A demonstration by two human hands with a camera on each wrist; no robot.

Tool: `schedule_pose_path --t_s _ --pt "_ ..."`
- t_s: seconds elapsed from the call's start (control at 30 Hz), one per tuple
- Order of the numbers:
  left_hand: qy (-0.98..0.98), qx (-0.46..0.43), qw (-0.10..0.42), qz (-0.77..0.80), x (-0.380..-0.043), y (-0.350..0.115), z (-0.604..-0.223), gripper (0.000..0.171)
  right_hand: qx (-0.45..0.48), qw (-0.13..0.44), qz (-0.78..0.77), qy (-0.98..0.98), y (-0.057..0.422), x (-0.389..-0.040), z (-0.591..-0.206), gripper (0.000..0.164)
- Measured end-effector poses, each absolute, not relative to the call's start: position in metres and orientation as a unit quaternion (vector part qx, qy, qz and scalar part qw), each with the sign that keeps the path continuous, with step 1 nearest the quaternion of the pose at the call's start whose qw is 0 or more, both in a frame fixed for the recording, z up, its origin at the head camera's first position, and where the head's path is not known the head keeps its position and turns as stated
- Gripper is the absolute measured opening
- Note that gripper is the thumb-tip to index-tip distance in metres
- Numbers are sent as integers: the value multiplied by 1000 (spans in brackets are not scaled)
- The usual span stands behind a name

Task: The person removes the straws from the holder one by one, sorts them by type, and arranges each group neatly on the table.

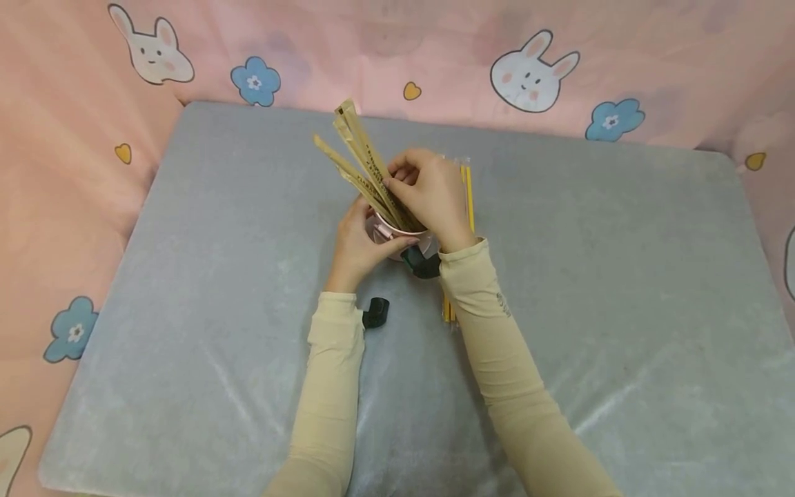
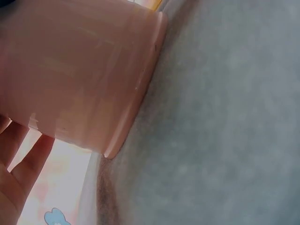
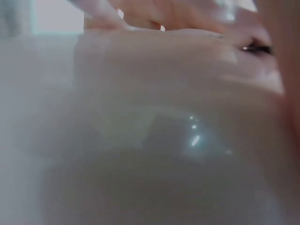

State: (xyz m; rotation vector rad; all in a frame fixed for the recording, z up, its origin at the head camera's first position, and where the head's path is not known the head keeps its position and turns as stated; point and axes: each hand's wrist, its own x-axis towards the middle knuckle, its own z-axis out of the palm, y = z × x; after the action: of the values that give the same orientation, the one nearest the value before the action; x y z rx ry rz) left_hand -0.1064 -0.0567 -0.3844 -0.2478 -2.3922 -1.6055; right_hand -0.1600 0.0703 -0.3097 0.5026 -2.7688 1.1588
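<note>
A pink cup [image 2: 79, 70] stands on the grey table, and my left hand [image 1: 355, 250] grips it, thumb over the near side and fingers around the left. Several long, slim brown paper packets [image 1: 354, 141] with dark printing stick up out of the cup, leaning toward the back left. At the cup's mouth, my right hand [image 1: 437, 193] pinches one of the packets between thumb and forefinger. The packets' lower ends are hidden inside the cup. In the right wrist view, the cup's glossy wall [image 3: 154, 103] fills most of the picture, blurred.
Long yellow sticks in clear wrapping [image 1: 469, 200] lie on the table, partly under my right forearm. Black wrist devices [image 1: 376, 313] sit at both cuffs. The grey table [image 1: 621, 276] stretches out on both sides, with a pink patterned cloth [image 1: 348, 41] behind it.
</note>
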Motion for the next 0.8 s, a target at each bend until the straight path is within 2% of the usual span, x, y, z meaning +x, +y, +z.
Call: schedule_pose_path --t_s 0.33,0.8 --pt "-821 -92 132 -548 -105 -57 -385 81 170 66 364 -914 70 -157 -313 12" --pt "-818 -102 144 -547 -106 -58 -385 85 212 52 632 -744 90 -154 -321 11"
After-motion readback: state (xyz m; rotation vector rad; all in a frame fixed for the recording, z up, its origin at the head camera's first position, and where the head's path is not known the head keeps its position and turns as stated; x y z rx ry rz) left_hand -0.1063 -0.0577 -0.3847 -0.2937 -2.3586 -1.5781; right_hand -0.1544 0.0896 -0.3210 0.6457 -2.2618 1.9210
